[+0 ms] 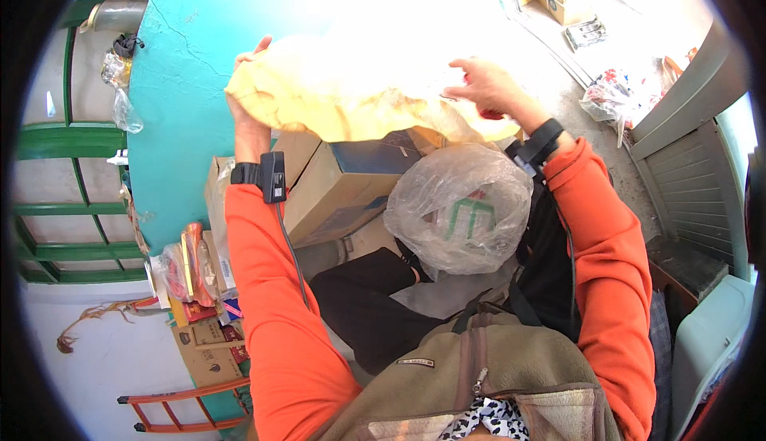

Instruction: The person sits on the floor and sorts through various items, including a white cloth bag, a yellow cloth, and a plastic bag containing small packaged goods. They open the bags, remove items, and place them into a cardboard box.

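Observation:
A sheet of yellow cloth or similar thin material (335,115) spans between my raised hands, its upper part washed out by glare. At its left end, my left hand (244,91) grips the edge, with the thumb showing above and part of the hand hidden behind the sheet. My right hand (488,88) is bent over the right part, thumb and forefinger apart at the tips. Red parts of a small object (492,115) show at its palm and fingers; its kind is unclear. Below the sheet is a clear plastic bag (458,208), open at the top, with green-striped contents.
Cardboard boxes (341,196) stand beyond my knees, by a turquoise wall (179,112). An orange ladder (185,408) lies at lower left in view. To the right are a grey slatted door (694,193) and a pale blue plastic container (709,327). Filled plastic bags (616,97) rest on the floor.

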`<state>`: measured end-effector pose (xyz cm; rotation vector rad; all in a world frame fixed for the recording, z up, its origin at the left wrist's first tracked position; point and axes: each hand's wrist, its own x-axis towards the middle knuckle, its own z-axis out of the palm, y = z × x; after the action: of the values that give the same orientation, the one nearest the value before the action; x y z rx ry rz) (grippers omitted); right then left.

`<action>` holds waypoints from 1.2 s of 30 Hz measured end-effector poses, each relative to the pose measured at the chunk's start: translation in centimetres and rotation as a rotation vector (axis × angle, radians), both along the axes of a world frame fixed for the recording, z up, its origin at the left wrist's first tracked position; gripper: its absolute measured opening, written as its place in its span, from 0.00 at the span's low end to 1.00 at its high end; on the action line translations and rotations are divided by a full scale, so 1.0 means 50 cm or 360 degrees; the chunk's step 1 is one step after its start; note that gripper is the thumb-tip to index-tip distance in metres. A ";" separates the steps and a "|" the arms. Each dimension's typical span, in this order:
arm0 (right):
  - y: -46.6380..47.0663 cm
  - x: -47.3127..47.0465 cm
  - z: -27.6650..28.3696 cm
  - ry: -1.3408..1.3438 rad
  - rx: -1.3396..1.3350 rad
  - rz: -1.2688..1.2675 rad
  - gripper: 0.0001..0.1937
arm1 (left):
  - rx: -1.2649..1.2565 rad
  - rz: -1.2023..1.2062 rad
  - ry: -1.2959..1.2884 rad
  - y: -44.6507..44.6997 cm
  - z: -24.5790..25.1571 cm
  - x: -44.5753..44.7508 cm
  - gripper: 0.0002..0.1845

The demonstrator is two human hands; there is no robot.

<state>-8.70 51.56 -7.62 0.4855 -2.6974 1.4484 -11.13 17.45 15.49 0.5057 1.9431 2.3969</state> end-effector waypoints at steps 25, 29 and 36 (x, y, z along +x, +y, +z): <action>-0.345 0.095 -0.113 -0.0951 -0.0504 0.0311 0.20 | 0.0410 0.0637 0.0017 -0.291 -0.258 0.371 0.07; -0.376 0.062 -0.088 -0.1676 -0.1818 -0.0064 0.07 | 0.0438 0.0631 0.0027 -0.305 -0.288 0.386 0.08; -0.587 0.148 0.061 0.0428 -0.0836 0.0227 0.08 | 0.0347 0.0565 0.0051 -0.314 -0.282 0.384 0.08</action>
<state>-1.28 22.21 -4.59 0.7699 -2.0066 1.8797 8.06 1.77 1.38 0.2157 1.9353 2.8520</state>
